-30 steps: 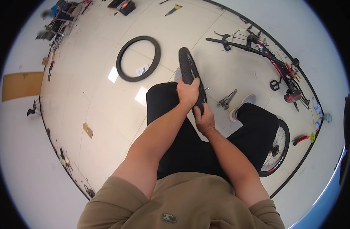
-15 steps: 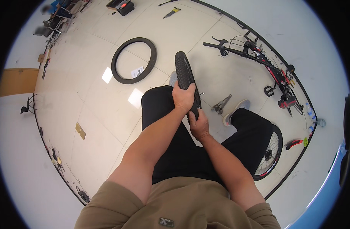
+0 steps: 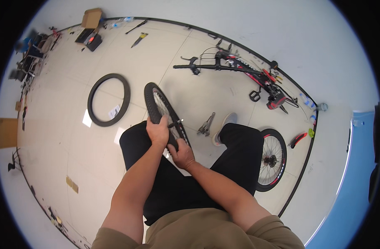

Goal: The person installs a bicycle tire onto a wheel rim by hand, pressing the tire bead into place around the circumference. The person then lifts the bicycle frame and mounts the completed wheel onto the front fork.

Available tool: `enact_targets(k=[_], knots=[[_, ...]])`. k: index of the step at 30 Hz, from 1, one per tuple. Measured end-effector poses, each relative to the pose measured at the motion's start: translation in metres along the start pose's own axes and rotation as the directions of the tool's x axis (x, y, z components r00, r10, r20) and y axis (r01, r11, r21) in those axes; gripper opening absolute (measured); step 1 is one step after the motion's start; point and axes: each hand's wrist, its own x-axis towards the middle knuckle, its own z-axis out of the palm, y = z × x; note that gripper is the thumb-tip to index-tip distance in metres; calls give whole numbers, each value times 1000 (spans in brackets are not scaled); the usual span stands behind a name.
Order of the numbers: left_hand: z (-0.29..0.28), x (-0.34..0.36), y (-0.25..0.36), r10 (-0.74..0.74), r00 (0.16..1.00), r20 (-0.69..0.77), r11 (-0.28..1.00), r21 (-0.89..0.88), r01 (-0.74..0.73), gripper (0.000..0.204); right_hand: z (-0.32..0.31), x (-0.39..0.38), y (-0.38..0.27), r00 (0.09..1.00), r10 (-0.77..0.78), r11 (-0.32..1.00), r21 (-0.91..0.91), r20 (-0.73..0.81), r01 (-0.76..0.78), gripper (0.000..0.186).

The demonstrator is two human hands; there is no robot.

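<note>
Head view: 2 hands (image 3: 158, 132) curl around a bicycle wheel (image 3: 151, 103).

A strip of bare floor (image 3: 137, 98) lies between the loose tyre (image 3: 127, 98) and the held wheel (image 3: 152, 108), wide enough for a hand, and another runs between the wheel and the metal part (image 3: 205, 125), with the axle end (image 3: 182, 120) jutting toward it. Farther ahead and right, the handlebar (image 3: 202, 67) and bike frame (image 3: 250, 74) obstruct a reach; the left knee (image 3: 133, 139) crowds the left hand (image 3: 158, 132), and the right knee (image 3: 241, 139) and shoe (image 3: 228, 121) block the right.
</note>
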Motion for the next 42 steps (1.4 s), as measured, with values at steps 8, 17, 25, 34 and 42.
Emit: enact_targets(k=[8, 17, 25, 34, 42], knots=[[0, 0, -2, -16, 1000, 21, 1000, -25, 16, 27, -4, -2, -5, 1000, 21, 999, -28, -10, -22, 35], [-10, -19, 61, -230, 946, 228, 922, -259, 286, 27, -9, -2, -7, 997, 35, 999, -12, 64, -34, 39], [-8, 6, 73, -343, 882, 325, 881, -216, 422, 25, -40, 41, -1, 908, 417, 755, 540, 40, -371, 48], [7, 53, 87, -415, 822, 391, 792, -289, 537, 28, -131, 221, 120, 543, 839, 164, 929, 45, -330, 13], [24, 55, 107, -472, 801, 369, 775, -258, 576, 27, -128, 335, 197, 582, 813, 168, 951, 14, -258, 26]])
